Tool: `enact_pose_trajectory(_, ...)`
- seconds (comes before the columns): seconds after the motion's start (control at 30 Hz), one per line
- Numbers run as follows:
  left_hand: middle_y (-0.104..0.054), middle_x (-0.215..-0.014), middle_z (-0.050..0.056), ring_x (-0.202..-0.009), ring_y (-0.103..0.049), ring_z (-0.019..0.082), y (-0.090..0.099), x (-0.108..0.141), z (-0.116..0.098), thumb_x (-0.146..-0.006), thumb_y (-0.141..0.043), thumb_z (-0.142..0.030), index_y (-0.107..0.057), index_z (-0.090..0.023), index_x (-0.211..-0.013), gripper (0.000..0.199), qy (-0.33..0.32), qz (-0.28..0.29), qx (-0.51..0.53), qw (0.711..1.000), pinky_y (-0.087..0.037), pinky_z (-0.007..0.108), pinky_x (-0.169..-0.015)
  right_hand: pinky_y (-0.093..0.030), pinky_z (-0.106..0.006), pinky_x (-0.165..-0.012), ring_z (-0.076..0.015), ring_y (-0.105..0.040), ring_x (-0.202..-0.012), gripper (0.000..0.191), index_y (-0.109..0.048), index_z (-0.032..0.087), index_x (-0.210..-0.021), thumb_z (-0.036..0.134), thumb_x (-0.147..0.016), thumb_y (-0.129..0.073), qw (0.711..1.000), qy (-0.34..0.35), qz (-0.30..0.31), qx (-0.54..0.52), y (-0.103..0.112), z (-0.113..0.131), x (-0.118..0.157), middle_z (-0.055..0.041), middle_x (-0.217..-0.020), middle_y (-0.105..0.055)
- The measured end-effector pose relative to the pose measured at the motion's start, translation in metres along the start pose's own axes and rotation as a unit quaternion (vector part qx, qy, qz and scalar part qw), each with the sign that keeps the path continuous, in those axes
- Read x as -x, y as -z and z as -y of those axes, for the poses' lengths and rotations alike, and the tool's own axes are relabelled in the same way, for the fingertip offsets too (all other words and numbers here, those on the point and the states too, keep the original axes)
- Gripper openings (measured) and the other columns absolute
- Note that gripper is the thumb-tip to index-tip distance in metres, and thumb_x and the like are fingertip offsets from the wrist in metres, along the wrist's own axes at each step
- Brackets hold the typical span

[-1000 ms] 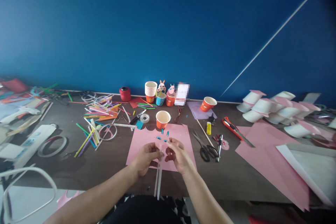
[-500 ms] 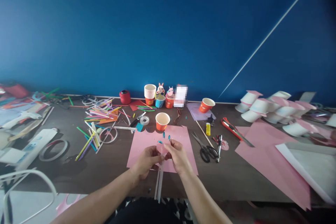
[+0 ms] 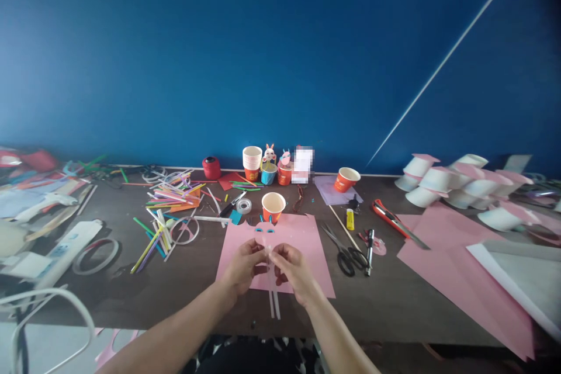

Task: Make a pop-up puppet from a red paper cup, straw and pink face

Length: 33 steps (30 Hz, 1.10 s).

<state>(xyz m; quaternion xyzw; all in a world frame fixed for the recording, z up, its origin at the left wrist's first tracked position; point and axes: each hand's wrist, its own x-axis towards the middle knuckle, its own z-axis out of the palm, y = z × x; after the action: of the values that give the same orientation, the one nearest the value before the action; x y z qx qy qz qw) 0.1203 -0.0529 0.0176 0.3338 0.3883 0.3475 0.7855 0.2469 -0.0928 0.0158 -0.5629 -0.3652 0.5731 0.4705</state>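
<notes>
Between my hands is a pink paper face (image 3: pixel 264 238) with blue eyes and small blue upright pieces on top. Two pale straws (image 3: pixel 272 298) hang below it toward the table's front edge. My left hand (image 3: pixel 243 264) pinches the lower left of the face, where the straws meet it. On the other side, my right hand (image 3: pixel 291 269) is closed with thumb and fingertips at the top of the straws. The fingers hide how straws and paper join. Beneath lies a pink paper sheet (image 3: pixel 309 245), and an orange paper cup (image 3: pixel 273 208) stands just beyond the face.
Scissors (image 3: pixel 346 256), a marker (image 3: pixel 370 251), a yellow lighter (image 3: pixel 349 220) and a red utility knife (image 3: pixel 397 223) lie at right. Colourful straws (image 3: pixel 175 193) are heaped at left, near a tape roll (image 3: pixel 243 205). White cups (image 3: pixel 433 178) with pink paper stand far right.
The pink face has turned to show both eyes, and my fingers have shifted down to its lower edge. The straws' lower ends have swung slightly right and up. The camera view has tilted slightly upward.
</notes>
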Motion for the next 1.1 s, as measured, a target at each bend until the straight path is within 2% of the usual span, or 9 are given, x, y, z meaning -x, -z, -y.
enact_pose_trajectory(0.17,-0.05,-0.061,-0.005,-0.054,-0.048,0.006,0.002,-0.008,-0.005,-0.058,-0.071,-0.027,-0.051,-0.016,-0.073,0.028,-0.022,0.003,0.021,1.0,-0.042,0.021,-0.054,-0.032,-0.017,-0.03,-0.0054,-0.039,-0.033,0.029,-0.047,0.017,-0.064,0.042,-0.066,-0.061,0.998,0.036,0.006,0.044,-0.006,-0.012,-0.001,0.0081,-0.045,-0.044)
enact_pose_trajectory(0.4,-0.053,-0.061,0.0,-0.058,-0.052,0.009,0.004,-0.01,-0.005,-0.057,-0.071,-0.03,-0.057,-0.012,-0.071,0.027,0.014,0.059,-0.015,0.998,-0.044,0.025,-0.059,-0.03,-0.018,-0.03,-0.0053,-0.037,-0.031,0.031,-0.049,0.016,-0.062,0.044,-0.064,-0.062,0.998,0.046,-0.011,0.029,-0.006,-0.013,-0.003,0.0076,-0.043,-0.045)
enact_pose_trajectory(0.57,-0.053,-0.057,-0.001,-0.053,-0.051,0.009,0.007,-0.013,-0.003,-0.056,-0.072,-0.032,-0.057,-0.012,-0.066,0.026,0.013,0.042,-0.019,0.999,-0.042,0.023,-0.053,-0.032,-0.018,-0.032,-0.0059,-0.039,-0.033,0.033,-0.051,0.016,-0.064,0.047,-0.066,-0.061,0.998,0.05,-0.002,0.038,-0.004,-0.009,-0.001,0.0052,-0.045,-0.048)
enact_pose_trajectory(0.67,-0.054,-0.058,-0.002,-0.052,-0.05,0.007,0.013,-0.015,-0.011,-0.057,-0.072,-0.03,-0.06,-0.013,-0.069,0.024,0.003,0.007,-0.024,1.0,-0.04,0.019,-0.051,-0.035,-0.021,-0.037,-0.008,-0.043,-0.037,0.031,-0.053,0.016,-0.068,0.046,-0.071,-0.056,0.992,0.083,-0.018,0.096,0.01,-0.007,-0.001,0.0014,-0.054,-0.054)
enact_pose_trajectory(0.73,-0.055,-0.059,-0.002,-0.053,-0.051,0.006,0.019,-0.016,-0.02,-0.057,-0.072,-0.029,-0.062,-0.014,-0.072,0.023,-0.008,-0.025,-0.016,1.0,-0.04,0.019,-0.051,-0.039,-0.024,-0.044,-0.0106,-0.048,-0.044,0.025,-0.056,0.017,-0.07,0.042,-0.073,-0.054,0.969,0.127,-0.069,0.199,0.025,-0.007,-0.001,-0.0011,-0.06,-0.057)
enact_pose_trajectory(0.83,-0.057,-0.06,-0.002,-0.053,-0.053,0.006,0.029,-0.016,-0.035,-0.055,-0.073,-0.026,-0.062,-0.014,-0.07,0.022,-0.029,-0.061,-0.01,0.998,-0.041,0.019,-0.051,-0.041,-0.027,-0.059,-0.0153,-0.055,-0.06,0.016,-0.06,0.019,-0.081,0.03,-0.075,-0.05,0.895,0.175,-0.128,0.39,0.049,-0.008,0.002,-0.0037,-0.074,-0.061)
enact_pose_trajectory(0.93,-0.059,-0.062,-0.001,-0.053,-0.053,0.006,0.035,-0.018,-0.043,-0.056,-0.073,-0.027,-0.064,-0.013,-0.075,0.025,-0.045,-0.067,-0.019,0.997,-0.041,0.018,-0.051,-0.04,-0.026,-0.068,-0.0177,-0.056,-0.079,0.017,-0.059,0.019,-0.086,0.019,-0.074,-0.046,0.839,0.187,-0.116,0.498,0.059,-0.01,0.006,-0.0052,-0.086,-0.06)
enact_pose_trajectory(1.0,-0.059,-0.063,-0.001,-0.055,-0.054,0.007,0.036,-0.02,-0.043,-0.056,-0.073,-0.027,-0.064,-0.013,-0.076,0.026,-0.039,-0.058,-0.029,0.997,-0.042,0.019,-0.052,-0.04,-0.025,-0.071,-0.0179,-0.054,-0.086,0.017,-0.058,0.019,-0.085,0.016,-0.073,-0.047,0.819,0.183,-0.085,0.536,0.056,-0.012,0.008,-0.0055,-0.088,-0.059)
enact_pose_trajectory(1.1,-0.059,-0.061,-0.002,-0.055,-0.054,0.007,0.035,-0.024,-0.036,-0.055,-0.074,-0.026,-0.063,-0.014,-0.071,0.023,-0.022,-0.054,-0.035,0.998,-0.042,0.019,-0.053,-0.039,-0.023,-0.067,-0.0183,-0.053,-0.088,0.013,-0.057,0.019,-0.081,0.016,-0.073,-0.048,0.794,0.161,-0.058,0.583,0.046,-0.013,0.01,-0.0061,-0.088,-0.058)
